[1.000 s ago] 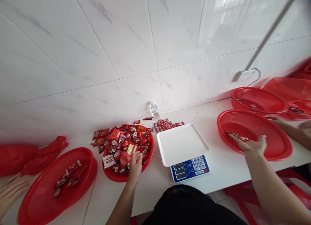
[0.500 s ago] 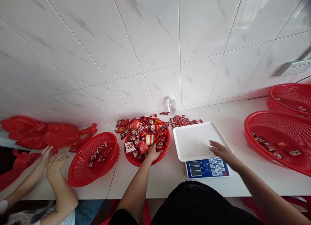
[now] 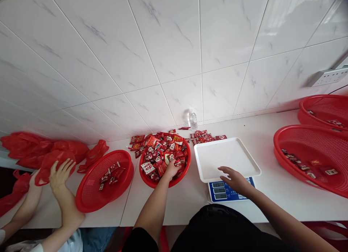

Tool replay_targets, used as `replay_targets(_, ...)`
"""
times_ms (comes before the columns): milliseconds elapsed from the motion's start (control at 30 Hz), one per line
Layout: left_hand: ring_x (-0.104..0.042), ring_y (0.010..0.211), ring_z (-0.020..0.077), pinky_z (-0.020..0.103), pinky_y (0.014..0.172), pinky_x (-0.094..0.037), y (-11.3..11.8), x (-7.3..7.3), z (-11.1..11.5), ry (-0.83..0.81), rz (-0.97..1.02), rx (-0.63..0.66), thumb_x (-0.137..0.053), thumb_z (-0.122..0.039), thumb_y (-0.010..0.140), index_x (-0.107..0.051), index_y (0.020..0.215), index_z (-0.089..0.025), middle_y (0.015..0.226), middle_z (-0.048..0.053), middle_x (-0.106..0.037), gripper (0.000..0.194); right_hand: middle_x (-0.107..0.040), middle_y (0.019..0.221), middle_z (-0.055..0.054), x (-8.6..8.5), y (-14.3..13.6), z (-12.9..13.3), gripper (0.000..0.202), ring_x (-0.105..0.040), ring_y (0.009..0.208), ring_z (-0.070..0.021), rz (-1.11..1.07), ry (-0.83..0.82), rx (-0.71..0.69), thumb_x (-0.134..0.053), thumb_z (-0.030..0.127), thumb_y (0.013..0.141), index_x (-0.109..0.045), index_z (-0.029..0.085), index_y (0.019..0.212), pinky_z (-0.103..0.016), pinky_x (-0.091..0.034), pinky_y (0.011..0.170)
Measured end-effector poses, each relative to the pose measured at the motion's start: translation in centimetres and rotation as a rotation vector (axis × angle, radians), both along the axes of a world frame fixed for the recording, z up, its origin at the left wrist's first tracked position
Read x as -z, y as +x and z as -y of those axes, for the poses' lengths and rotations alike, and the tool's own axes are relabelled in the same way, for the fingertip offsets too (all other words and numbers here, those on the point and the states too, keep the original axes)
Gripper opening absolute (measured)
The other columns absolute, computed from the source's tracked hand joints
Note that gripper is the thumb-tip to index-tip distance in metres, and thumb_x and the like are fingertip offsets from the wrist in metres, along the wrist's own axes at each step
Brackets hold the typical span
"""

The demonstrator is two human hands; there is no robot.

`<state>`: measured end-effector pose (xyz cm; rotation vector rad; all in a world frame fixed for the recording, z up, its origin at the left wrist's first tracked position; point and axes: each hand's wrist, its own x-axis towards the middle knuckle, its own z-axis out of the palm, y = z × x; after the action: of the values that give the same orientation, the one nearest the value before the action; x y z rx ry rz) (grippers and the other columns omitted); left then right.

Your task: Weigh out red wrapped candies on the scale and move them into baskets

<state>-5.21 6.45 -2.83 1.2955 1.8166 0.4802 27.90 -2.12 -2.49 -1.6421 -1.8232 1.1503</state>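
My left hand (image 3: 173, 170) reaches into a round red basket (image 3: 188, 164) heaped with small red candy packets (image 3: 162, 168). Its fingers are bent among the packets, and whether they grip one cannot be made out. Over the near edge of a white tray (image 3: 223, 156) hovers my right hand (image 3: 234, 179), fingers apart, holding nothing. That tray sits on a scale with a blue panel (image 3: 219, 192), whose keys are partly covered by the hand. Behind the tray lies a small pile of red packets (image 3: 202, 136).
A red basket (image 3: 89, 197) with a few packets stands left. Beyond it, another person's hands (image 3: 60, 174) handle red plastic bags (image 3: 62, 154). Two red baskets are at right, the nearer (image 3: 282, 165) holding several packets. A clear bottle (image 3: 193, 120) stands by the wall.
My right hand has moved left and slightly toward me across the tray's near edge. My left hand has shifted slightly within the packets. The other person's hands have lifted a red bag.
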Motion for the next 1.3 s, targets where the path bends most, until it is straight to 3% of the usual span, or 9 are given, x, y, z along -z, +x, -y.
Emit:
replay_targets(267, -0.062, 0.097, 0.0195, 0.028, 0.081, -0.049, -1.5, -4.9, -0.1, 0.089, 0.111, -0.043, -0.069, -0.028, 0.07, -0.05, 0.123, -0.019, 0.118, 0.009, -0.061, 0.057, -0.059, 0.12, -0.003, -0.2, 2.0, 0.9, 0.04, -0.059, 0.104, -0.0227, -0.063, -0.077, 0.099, -0.045, 0.047, 0.083, -0.055, 0.029, 0.117, -0.034, -0.051, 0.084)
replay_targets(400, -0.064, 0.091, 0.0194, 0.029, 0.079, -0.05, 0.7, -7.6, -0.5, 0.158, 0.198, 0.032, -0.068, -0.034, 0.071, -0.055, 0.116, -0.02, 0.108, 0.008, -0.066, 0.049, -0.061, 0.118, -0.003, -0.2, 2.1, 1.0, 0.04, -0.06, 0.102, -0.0222, -0.081, -0.063, 0.105, -0.045, 0.047, 0.083, -0.056, 0.03, 0.117, -0.034, -0.051, 0.084)
replay_targets(500, -0.063, 0.091, 0.0193, 0.03, 0.079, -0.05, 4.0, -8.3, -0.5, 0.183, 0.285, 0.137, -0.068, -0.035, 0.071, -0.055, 0.114, -0.02, 0.105, 0.007, -0.066, 0.047, -0.061, 0.117, -0.003, 0.0, 2.1, 0.8, 0.039, -0.061, 0.1, -0.0219, -0.097, -0.04, 0.107, -0.046, 0.046, 0.082, -0.056, 0.03, 0.116, -0.034, -0.051, 0.083)
replay_targets(667, -0.063, 0.09, 0.0196, 0.034, 0.081, -0.05, 10.6, -6.2, 0.0, 0.112, 0.486, 0.337, -0.069, -0.033, 0.072, -0.055, 0.11, -0.016, 0.102, 0.008, -0.065, 0.043, -0.061, 0.118, -0.006, -0.1, 1.9, 0.6, 0.044, -0.061, 0.099, -0.0226, -0.084, -0.059, 0.136, -0.046, 0.044, 0.083, -0.052, 0.027, 0.123, -0.035, -0.051, 0.083)
replay_targets(767, -0.061, 0.095, 0.0196, 0.033, 0.081, -0.05, 13.4, -3.9, 0.3, 0.063, 0.465, 0.303, -0.067, -0.032, 0.074, -0.051, 0.116, -0.017, 0.109, 0.011, -0.061, 0.046, -0.058, 0.121, -0.007, -0.7, 1.8, 0.5, 0.049, -0.061, 0.101, -0.0226, -0.049, -0.084, 0.133, -0.045, 0.043, 0.084, -0.045, 0.026, 0.13, -0.034, -0.051, 0.081)
replay_targets(867, -0.058, 0.102, 0.0195, 0.032, 0.083, -0.049, 14.5, -2.1, 0.3, 0.039, 0.361, 0.261, -0.063, -0.029, 0.078, -0.045, 0.124, -0.021, 0.123, 0.014, -0.053, 0.051, -0.05, 0.131, -0.008, -1.2, 1.7, 0.3, 0.052, -0.058, 0.106, -0.0218, -0.014, -0.093, 0.123, -0.044, 0.043, 0.085, -0.039, 0.027, 0.134, -0.031, -0.052, 0.079)
replay_targets(1000, -0.056, 0.105, 0.019, 0.032, 0.085, -0.048, 14.2, -0.8, 0.2, 0.036, 0.305, 0.268, -0.058, -0.022, 0.08, -0.047, 0.122, -0.022, 0.129, 0.013, -0.048, 0.043, -0.041, 0.139, -0.007, -1.3, 1.3, -0.3, 0.054, -0.048, 0.12, -0.0235, 0.07, -0.086, 0.074, -0.047, 0.043, 0.084, -0.038, 0.028, 0.135, -0.027, -0.052, 0.079)
replay_targets(1100, -0.057, 0.102, 0.0182, 0.031, 0.085, -0.047, 13.1, -0.6, 0.0, 0.099, 0.244, 0.27, -0.052, -0.019, 0.082, -0.051, 0.118, -0.02, 0.125, 0.011, -0.053, 0.036, -0.039, 0.141, -0.005, -1.1, 0.5, -0.7, 0.048, -0.041, 0.125, -0.0241, 0.153, -0.009, -0.002, -0.048, 0.037, 0.084, -0.045, 0.029, 0.131, -0.032, -0.046, 0.092)
replay_targets(1300, -0.055, 0.102, 0.0196, 0.033, 0.09, -0.043, 8.3, -1.5, -1.6, 0.389, -0.181, 0.192, -0.047, -0.012, 0.08, -0.057, 0.106, -0.017, 0.11, 0.01, -0.06, 0.028, -0.043, 0.139, -0.003, -1.0, -1.2, -1.2, 0.046, -0.04, 0.126, -0.0238, 0.141, 0.069, -0.186, -0.049, 0.03, 0.082, -0.049, 0.029, 0.129, -0.038, -0.034, 0.103)
